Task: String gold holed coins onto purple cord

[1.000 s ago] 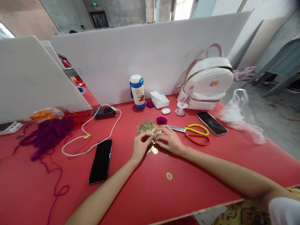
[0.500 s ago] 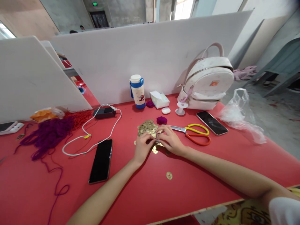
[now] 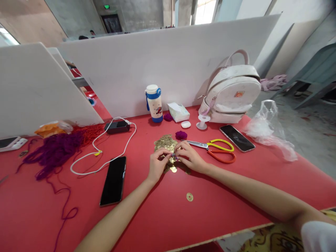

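Observation:
My left hand (image 3: 158,164) is closed in a pinch, thumb against forefinger, on a short bit of purple yarn (image 3: 176,159). My right hand (image 3: 191,157) meets it fingertip to fingertip, also pinching the yarn. Something small and greyish shows at the fingertips, too small to name. Both hands are over a pile of brass-coloured coins (image 3: 166,142) with square holes, which they partly hide. One loose coin (image 3: 189,197) lies nearer to me on the red table. Just beyond the right hand sit a small purple yarn ball (image 3: 181,134) and scissors (image 3: 222,145) with yellow and orange handles.
At the left are a phone (image 3: 113,182), a white cable (image 3: 72,168), a power bank (image 3: 117,127) and tangled purple yarn (image 3: 56,150). Along the back stand a bottle (image 3: 155,105), a tissue pack (image 3: 179,112), a spool (image 3: 203,122) and a backpack (image 3: 233,92). Another phone (image 3: 237,137) lies right.
My fingertips have shifted slightly left and up, parting a little. More of the purple yarn shows between them now. Everything else on the table stays in place.

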Demonstrator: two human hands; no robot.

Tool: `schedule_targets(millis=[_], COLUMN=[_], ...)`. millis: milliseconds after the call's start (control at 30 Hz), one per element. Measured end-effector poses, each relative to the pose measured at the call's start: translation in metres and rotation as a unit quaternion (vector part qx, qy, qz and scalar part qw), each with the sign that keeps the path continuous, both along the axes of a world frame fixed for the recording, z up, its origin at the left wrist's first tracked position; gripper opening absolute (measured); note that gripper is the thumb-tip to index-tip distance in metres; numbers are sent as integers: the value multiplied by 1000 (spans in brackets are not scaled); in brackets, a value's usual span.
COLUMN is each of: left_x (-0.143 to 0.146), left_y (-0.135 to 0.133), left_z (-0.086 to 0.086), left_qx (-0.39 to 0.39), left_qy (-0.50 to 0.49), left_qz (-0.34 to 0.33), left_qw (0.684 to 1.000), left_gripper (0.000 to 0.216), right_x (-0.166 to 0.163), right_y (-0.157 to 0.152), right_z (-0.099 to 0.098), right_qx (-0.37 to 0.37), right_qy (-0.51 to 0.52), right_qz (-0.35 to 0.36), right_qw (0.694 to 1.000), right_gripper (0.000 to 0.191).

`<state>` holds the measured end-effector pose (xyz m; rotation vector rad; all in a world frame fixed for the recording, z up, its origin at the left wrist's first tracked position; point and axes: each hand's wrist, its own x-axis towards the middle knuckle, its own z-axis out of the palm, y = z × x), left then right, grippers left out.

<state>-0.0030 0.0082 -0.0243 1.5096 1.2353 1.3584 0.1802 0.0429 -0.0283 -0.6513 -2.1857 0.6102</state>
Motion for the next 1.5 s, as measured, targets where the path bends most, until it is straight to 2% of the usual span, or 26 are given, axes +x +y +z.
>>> schedule_targets(millis=[200, 433, 567, 667, 767, 900, 1000, 1267, 1500], left_x=[0, -2, -2, -1, 1, 4, 6, 6, 6], left_y=[4, 7, 7, 7, 7, 4, 1, 3, 3], left_z=[-1, -4, -4, -6, -8, -5, -3, -10, -8], left_qx=[-39, -19, -58, -99, -110, -55, -24, -58, -52], left_qy=[-43, -10, -71, -154, -184, -99, -34, 26, 46], left_qz=[-17, -40, -62, -79, -43, 4, 14, 20, -12], left_qw=[998, 999, 994, 980, 976, 994, 999, 998, 998], left_gripper=[8, 7, 13, 14, 14, 6, 6, 7, 11], right_x=[0, 2, 2, 0, -3, -6, -7, -2, 5], right_y=[-1, -1, -1, -2, -5, -11, -15, -12, -6], right_z=[0, 0, 2, 2, 0, -5, -9, -3, -3], right_qx=[4, -11, -9, 25, 98, 177, 196, 157, 26], right_qy=[-10, 7, -6, -58, -118, -147, -159, -153, -69], right_qz=[4, -33, -46, -43, -7, 0, -11, -35, -92], right_qw=[1000, 999, 999, 997, 988, 973, 968, 975, 993], right_gripper=[12, 19, 18, 19, 20, 21, 20, 24, 20])
